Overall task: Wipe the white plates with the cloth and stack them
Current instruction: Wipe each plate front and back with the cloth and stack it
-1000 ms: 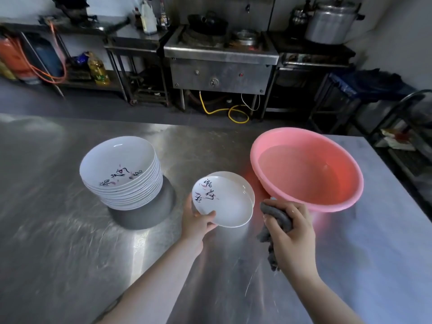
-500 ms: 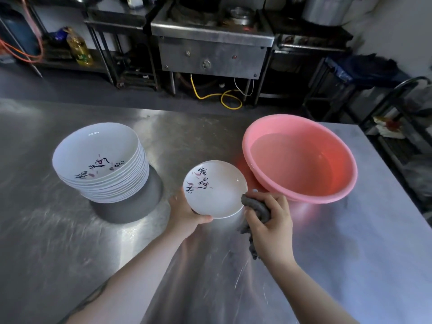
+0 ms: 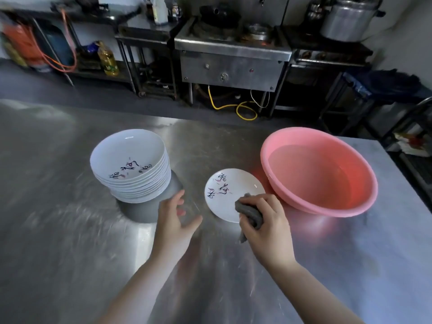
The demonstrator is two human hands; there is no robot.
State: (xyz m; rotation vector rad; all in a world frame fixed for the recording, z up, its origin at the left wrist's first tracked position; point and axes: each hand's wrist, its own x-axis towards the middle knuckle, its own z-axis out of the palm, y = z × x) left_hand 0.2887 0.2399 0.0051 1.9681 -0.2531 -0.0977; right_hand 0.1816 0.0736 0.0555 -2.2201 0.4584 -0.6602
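**Me:** Near centre of the table point(image 3: 327, 265), one plate point(image 3: 230, 195) lies flat, just left of the basin point(image 3: 319, 170). My right hand point(image 3: 266, 226) grips the cloth point(image 3: 250, 212) in a fist, cloth pressed on the plate's near-right edge. My left hand point(image 3: 174, 220) is off the plate, fingers loose, holding nothing, between plate and stack point(image 3: 131, 168).

**Q:** Risks?

**Me:** Plate isn't steadied. Steel top looks slick; if I push sideways with the cloth, I'd expect it to slide, likely right into the basin or off toward me. Pressing only on the rim could tip it up. Also the stack leans a bit and sits raised on a grey base point(image 3: 149, 206). Dropping another plate on it off-centre may shift it. Left hand is close to that base, so a bump is possible.

**Q:** Counts?

**Me:** One loose plate. One cloth. One pink basin, water inside. One stack; roughly ten rims visible, blur stops an exact count. Two hands.

**Q:** Second loose plate?

**Me:** None that I can see.
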